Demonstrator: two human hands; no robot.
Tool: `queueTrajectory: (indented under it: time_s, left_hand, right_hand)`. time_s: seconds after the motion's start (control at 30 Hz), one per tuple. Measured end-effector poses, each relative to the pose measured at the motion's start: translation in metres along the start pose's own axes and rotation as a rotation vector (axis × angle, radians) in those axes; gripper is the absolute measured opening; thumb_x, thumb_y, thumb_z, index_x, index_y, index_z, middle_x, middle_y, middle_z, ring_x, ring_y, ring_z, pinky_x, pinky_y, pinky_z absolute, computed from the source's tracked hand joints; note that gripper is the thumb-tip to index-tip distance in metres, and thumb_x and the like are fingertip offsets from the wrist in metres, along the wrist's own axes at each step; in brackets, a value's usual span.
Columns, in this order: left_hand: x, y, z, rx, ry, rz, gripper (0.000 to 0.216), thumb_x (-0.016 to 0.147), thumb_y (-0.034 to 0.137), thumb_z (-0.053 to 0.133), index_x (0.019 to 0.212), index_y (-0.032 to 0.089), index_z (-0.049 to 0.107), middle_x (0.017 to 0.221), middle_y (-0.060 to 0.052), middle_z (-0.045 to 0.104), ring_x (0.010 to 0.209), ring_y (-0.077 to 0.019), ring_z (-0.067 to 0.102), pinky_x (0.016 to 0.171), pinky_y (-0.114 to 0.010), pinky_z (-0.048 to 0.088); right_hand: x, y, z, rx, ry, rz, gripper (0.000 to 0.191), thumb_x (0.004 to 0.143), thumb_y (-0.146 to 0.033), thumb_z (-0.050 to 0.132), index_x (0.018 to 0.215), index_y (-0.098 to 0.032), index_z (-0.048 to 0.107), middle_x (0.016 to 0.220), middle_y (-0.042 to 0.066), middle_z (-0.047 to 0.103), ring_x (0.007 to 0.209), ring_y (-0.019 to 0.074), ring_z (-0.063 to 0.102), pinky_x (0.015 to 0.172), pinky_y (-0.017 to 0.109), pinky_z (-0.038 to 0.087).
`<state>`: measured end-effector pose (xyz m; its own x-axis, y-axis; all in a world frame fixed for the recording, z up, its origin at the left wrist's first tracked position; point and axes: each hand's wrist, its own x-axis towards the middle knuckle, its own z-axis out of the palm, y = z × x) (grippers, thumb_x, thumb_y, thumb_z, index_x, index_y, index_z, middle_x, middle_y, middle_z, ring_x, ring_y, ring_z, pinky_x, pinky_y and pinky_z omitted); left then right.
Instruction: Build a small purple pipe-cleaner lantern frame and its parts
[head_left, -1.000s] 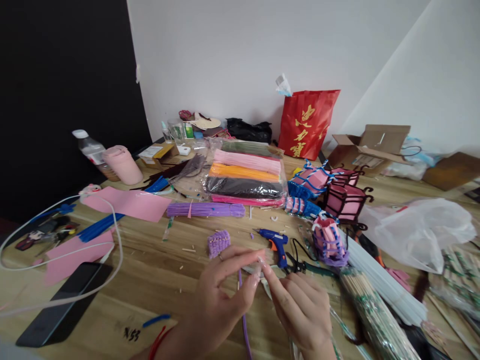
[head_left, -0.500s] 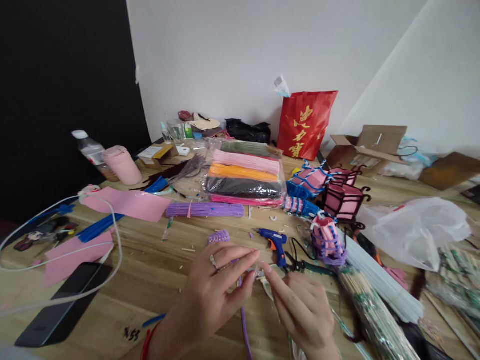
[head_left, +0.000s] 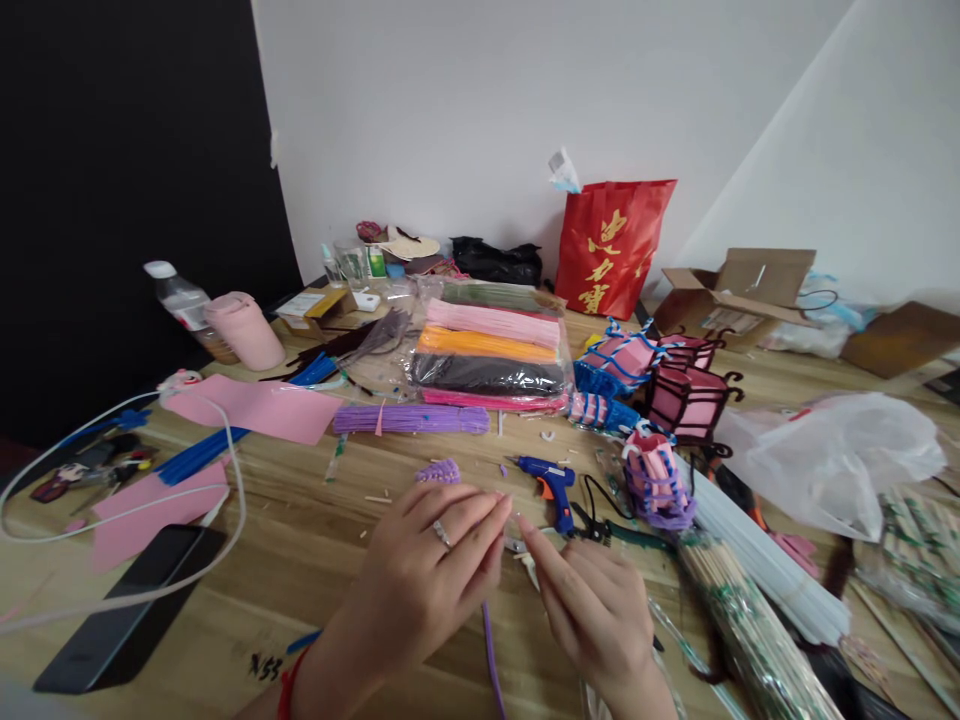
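Observation:
Above the front middle of the table, my left hand (head_left: 442, 560) is closed in a pinch, back of the hand toward me. A purple pipe cleaner (head_left: 490, 650) trails down from beneath its fingers; its upper end is hidden by them. My right hand (head_left: 596, 600) is closed just to the right, index fingertip close to the left fingertips. What it pinches, if anything, is too small to make out. Beyond the hands lie a small coiled purple piece (head_left: 439, 471) and a blue glue gun (head_left: 546, 472) with an orange trigger.
A purple pipe cleaner bundle (head_left: 412, 419) lies before a bag of coloured pipe cleaners (head_left: 487, 345). Small pink lanterns (head_left: 686, 400) stand right, near bundled wooden sticks (head_left: 739, 610) and white glue sticks (head_left: 772, 560). Left are a phone (head_left: 127, 610), white cable (head_left: 238, 480) and pink sheets (head_left: 255, 405).
My left fingers have drawn together and the thumb has gone behind them. A small gap now shows between the left fingertips and the right index finger.

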<state>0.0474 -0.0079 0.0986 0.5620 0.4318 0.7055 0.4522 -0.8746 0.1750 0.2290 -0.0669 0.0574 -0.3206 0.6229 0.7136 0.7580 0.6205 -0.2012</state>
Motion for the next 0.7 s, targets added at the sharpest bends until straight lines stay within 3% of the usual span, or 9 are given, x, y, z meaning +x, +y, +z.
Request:
queueTrajectory:
  time_s: [0.3, 0.7]
  left_hand:
    - [0.004, -0.01, -0.008, -0.104, -0.137, 0.045, 0.031, 0.087, 0.006, 0.042, 0.112, 0.013, 0.058, 0.098, -0.008, 0.068, 0.091, -0.0198, 0.06, 0.082, -0.038, 0.049]
    - [0.01, -0.019, -0.009, -0.047, -0.238, 0.123, 0.031, 0.086, 0.005, 0.042, 0.109, 0.017, 0.06, 0.101, -0.004, 0.068, 0.094, -0.0178, 0.059, 0.083, -0.035, 0.048]
  right_hand:
    - [0.001, -0.001, -0.003, 0.08, 0.017, 0.113, 0.044, 0.087, -0.004, 0.045, 0.129, -0.016, 0.047, 0.058, 0.0, 0.054, 0.05, 0.012, 0.048, 0.047, 0.024, 0.038]
    - [0.006, 0.003, -0.012, 0.046, -0.108, 0.069, 0.038, 0.087, -0.004, 0.041, 0.123, -0.012, 0.051, 0.061, 0.001, 0.054, 0.056, 0.0137, 0.051, 0.051, 0.025, 0.04]
